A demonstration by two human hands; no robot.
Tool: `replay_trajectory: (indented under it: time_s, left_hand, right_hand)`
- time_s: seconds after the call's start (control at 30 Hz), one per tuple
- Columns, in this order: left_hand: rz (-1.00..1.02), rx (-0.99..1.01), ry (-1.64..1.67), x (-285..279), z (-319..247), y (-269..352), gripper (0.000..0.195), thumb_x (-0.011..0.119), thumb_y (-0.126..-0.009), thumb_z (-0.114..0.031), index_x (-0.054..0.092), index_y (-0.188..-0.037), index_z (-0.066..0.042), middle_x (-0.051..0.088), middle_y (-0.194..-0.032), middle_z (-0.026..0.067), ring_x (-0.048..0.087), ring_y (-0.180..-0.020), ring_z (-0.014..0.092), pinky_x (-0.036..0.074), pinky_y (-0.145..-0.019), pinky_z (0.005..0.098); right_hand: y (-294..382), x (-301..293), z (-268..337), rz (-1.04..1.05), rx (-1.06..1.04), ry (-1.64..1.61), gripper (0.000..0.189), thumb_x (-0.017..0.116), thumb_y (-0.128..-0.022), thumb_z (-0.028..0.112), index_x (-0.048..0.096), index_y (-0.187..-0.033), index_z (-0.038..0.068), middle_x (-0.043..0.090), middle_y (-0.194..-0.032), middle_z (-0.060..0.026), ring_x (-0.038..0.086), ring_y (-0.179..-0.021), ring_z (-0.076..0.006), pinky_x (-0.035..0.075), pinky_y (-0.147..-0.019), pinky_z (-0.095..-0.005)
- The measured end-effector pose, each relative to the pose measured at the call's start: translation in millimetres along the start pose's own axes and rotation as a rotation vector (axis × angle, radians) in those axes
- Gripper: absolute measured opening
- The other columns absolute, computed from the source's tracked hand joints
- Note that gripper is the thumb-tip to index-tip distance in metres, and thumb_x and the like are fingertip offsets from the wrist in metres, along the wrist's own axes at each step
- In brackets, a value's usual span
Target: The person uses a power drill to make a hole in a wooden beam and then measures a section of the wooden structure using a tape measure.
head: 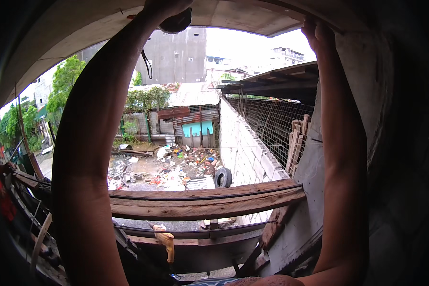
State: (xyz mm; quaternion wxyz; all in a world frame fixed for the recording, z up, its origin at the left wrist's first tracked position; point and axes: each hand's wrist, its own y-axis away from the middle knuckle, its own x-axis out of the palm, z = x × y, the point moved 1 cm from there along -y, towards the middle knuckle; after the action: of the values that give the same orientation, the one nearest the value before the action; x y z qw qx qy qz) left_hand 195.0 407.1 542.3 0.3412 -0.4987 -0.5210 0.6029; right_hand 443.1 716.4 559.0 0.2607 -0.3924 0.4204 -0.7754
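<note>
Both my arms reach up overhead. At the top edge of the view, my left hand (169, 5) is partly cut off. It grips a dark rounded object (177, 22), whose exact kind I cannot make out. A thin dark strap loop (147, 65) hangs below, beside my left forearm. On the upper right, my right hand (319, 35) is raised against the lower edge of the overhead beam (293, 10), with its fingers bent. Whether it grips that edge is hidden in shadow. A pale ceiling panel (232, 16) spans between the two hands.
A thick timber (207, 207) crosses before me with a steel reinforcing bar (207, 197) along it. A yellow power drill (166, 241) hangs lower down. A concrete wall (357, 89) stands at right. Below lies a rubbish-strewn yard (139, 168). A person in red (3, 193) is at far left.
</note>
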Motion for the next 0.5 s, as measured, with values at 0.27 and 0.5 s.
replay_trajectory:
  time_s: [0.27,0.5]
  left_hand:
    - [-0.151,0.666,-0.448,22,76,10,0.048,0.047,-0.101,-0.046,0.072,-0.088,-0.007,0.064,-0.069,0.0074,0.065,-0.063,0.021,0.050,-0.075,0.0376]
    - [1.025,-0.007,0.537,-53,9,249,0.023,0.068,-0.094,-0.027,0.064,-0.106,-0.007,0.067,-0.076,0.0006,0.065,-0.067,0.008,0.054,-0.063,0.0272]
  right_hand:
    - [76,3,-10,0.059,-0.054,-0.151,0.015,0.062,-0.095,0.017,0.061,-0.099,0.002,0.062,-0.079,-0.0059,0.055,-0.063,-0.0147,0.046,-0.058,-0.0313]
    - [216,-32,36,0.196,-0.124,-0.023,0.020,0.055,-0.098,0.023,0.060,-0.095,0.004,0.055,-0.072,-0.0033,0.052,-0.061,-0.0128,0.043,-0.056,-0.0320]
